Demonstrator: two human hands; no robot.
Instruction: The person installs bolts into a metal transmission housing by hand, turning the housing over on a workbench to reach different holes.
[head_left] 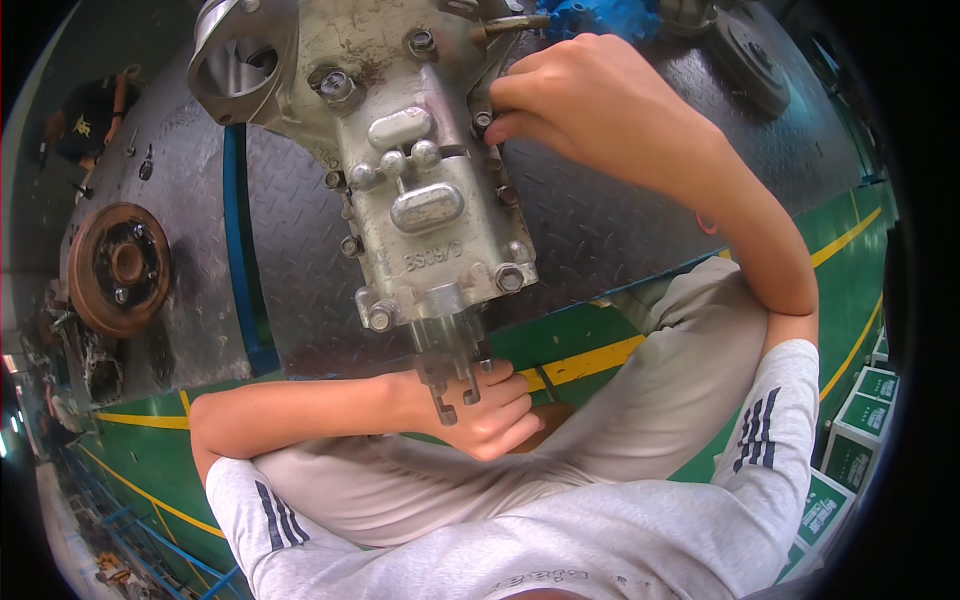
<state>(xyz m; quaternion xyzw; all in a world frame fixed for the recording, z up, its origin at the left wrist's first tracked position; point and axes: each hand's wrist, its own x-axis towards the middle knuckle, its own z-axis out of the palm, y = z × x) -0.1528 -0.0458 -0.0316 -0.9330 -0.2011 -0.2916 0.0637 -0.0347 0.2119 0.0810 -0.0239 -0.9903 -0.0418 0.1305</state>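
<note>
A grey cast-metal gearbox housing lies in front of me, with bolts along its edges. Slotted metal rod ends stick out of its near end. My left hand is curled into a loose fist just behind and below these rod ends; whatever its fingers may hold is hidden. At the right side of the housing, my right hand is closed, with thumb and finger at a small bolt on the flange. The far fingers of that hand are tucked out of sight.
The housing rests over a dark tread-plate bench. A rusty brake drum stands at the left, and a round dark disc lies far right. Blue material sits behind my right hand. Another person is at far left. Green-and-white boxes stand right.
</note>
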